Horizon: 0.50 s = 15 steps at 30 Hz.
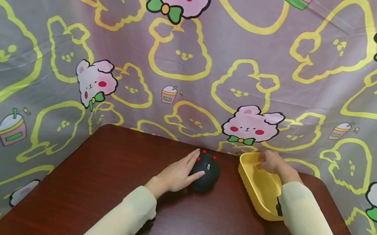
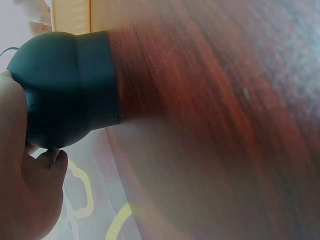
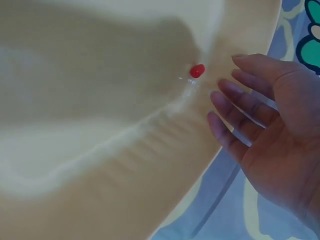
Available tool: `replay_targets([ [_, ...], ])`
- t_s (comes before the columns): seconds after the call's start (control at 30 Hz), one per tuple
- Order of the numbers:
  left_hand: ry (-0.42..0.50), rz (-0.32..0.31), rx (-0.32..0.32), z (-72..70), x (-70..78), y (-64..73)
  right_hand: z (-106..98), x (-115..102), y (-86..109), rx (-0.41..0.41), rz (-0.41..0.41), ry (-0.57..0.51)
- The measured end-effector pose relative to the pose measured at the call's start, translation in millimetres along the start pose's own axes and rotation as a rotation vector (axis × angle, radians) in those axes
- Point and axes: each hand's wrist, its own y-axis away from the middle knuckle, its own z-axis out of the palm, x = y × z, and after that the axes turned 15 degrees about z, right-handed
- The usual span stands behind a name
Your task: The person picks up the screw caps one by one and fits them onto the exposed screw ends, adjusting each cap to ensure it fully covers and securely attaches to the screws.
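Observation:
A dark, ball-shaped holder (image 1: 204, 178) on a wider base stands on the table, small red balls dotting its top beside a pale metallic piece. My left hand (image 1: 177, 174) holds its left side, thumb across the front and fingers towards the back. In the left wrist view the holder (image 2: 60, 90) shows smooth and dark, partly covered by that hand (image 2: 30, 175). My right hand (image 1: 273, 163) hovers inside the far end of the yellow tray (image 1: 252, 190). Its fingers are loosely spread. Close to the fingertips, a small red bead-like piece (image 3: 197, 70) lies in the tray.
The reddish-brown wooden table (image 1: 90, 196) carries the holder and the tray. A patterned cloth (image 1: 190, 53) hangs behind the table and along both sides. The tray's far end stands close to the cloth.

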Motion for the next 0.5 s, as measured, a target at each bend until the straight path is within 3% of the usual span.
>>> replay_targets([
  [0.5,0.003,0.002,0.003,3.2,-0.1,0.2,14.4,6.8,-8.2,-0.140,0.094,0.037],
])
